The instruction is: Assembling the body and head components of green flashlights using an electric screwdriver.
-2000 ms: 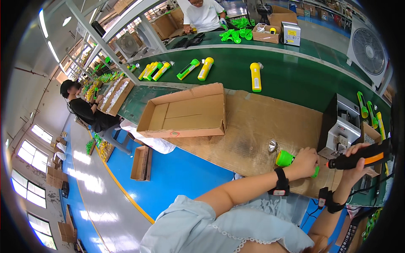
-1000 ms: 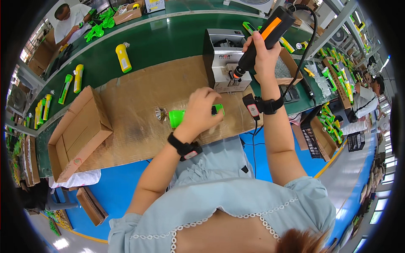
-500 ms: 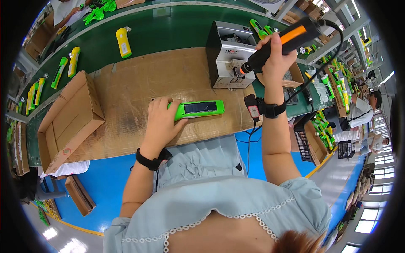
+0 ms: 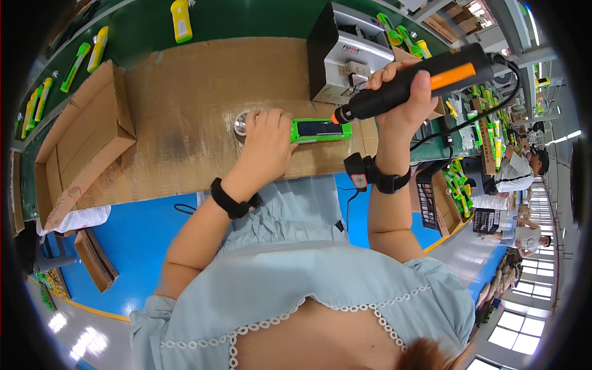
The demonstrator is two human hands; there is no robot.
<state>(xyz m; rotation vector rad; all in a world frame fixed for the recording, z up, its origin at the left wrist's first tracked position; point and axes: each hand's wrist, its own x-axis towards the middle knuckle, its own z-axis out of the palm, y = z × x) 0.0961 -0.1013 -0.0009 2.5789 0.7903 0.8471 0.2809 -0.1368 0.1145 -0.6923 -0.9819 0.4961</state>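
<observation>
A green flashlight (image 4: 303,129) with a dark solar panel lies on the cardboard sheet, its round clear lens toward the left. My left hand (image 4: 266,143) is closed over the lens end, fingers wrapped across the body. In my right hand (image 4: 404,110) is a black electric screwdriver (image 4: 425,85) with an orange stripe, tilted down to the left. Its orange tip is over the right part of the flashlight, at the panel's upper edge; whether it touches cannot be made out. Behind it stands a black and silver screw feeder (image 4: 333,55).
An open cardboard box (image 4: 86,145) stands on the left of the cardboard sheet (image 4: 179,105). Several yellow and green flashlights, one a yellow flashlight (image 4: 181,21), lie on the green bench beyond. The screwdriver's black cable (image 4: 487,114) loops at the right. Co-workers are farther right.
The screwdriver has left the front of the screw feeder and come to the flashlight. My left hand has shifted its hold, and the flashlight is farther right with its lens now showing.
</observation>
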